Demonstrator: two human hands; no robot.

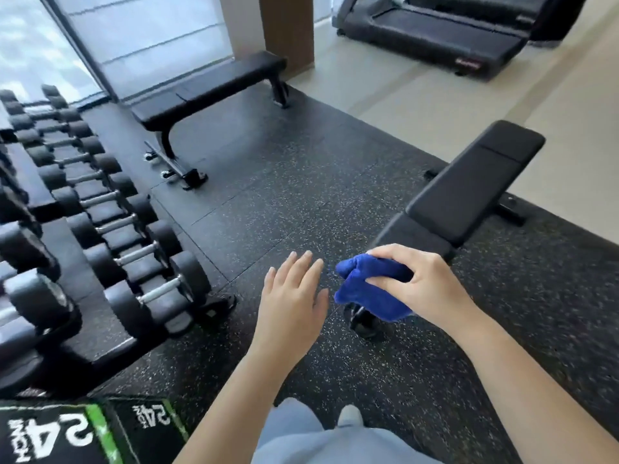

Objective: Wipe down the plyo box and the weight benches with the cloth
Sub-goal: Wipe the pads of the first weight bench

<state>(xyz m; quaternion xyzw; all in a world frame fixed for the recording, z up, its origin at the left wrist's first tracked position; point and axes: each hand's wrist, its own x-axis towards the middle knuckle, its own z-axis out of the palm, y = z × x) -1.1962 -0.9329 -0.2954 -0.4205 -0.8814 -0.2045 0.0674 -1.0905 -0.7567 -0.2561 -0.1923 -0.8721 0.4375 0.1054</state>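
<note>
Grips a bunched blue cloth (pixel 365 293) in the right hand (pixel 425 283), fingers and thumb curled round it, raised in the air over the near end of the adjustable weight bench (pixel 469 192). Holds the left hand (pixel 291 296) just beside the cloth, fingers straight and slightly spread, grasping nothing.

Stands on speckled rubber flooring (pixel 284 195) between the dumbbell rack (pixel 100 212) and the adjustable weight bench. Places the flat weight bench (pixel 207 92) further off by the window, and the plyo box (pixel 50 433) at the lower left edge of view, near the feet.

Judges the work to be between surfaces: no cloth contact with either bench pad or with the box. Sees no streaks or damp marks on any of the three, so cannot establish which are already wiped and which remain. Rates the adjustable weight bench the likely next surface, being nearest the cloth.

Reads "24" in large white figures on two faces of the plyo box, upside down to the camera, beside green stripes. Notes smaller white lettering next to each figure, possibly a unit, too small to read. Notes a small red label on the side rail of the treadmill (pixel 435 31), illegible. Finds no readable weight markings on the dumbbells.
</note>
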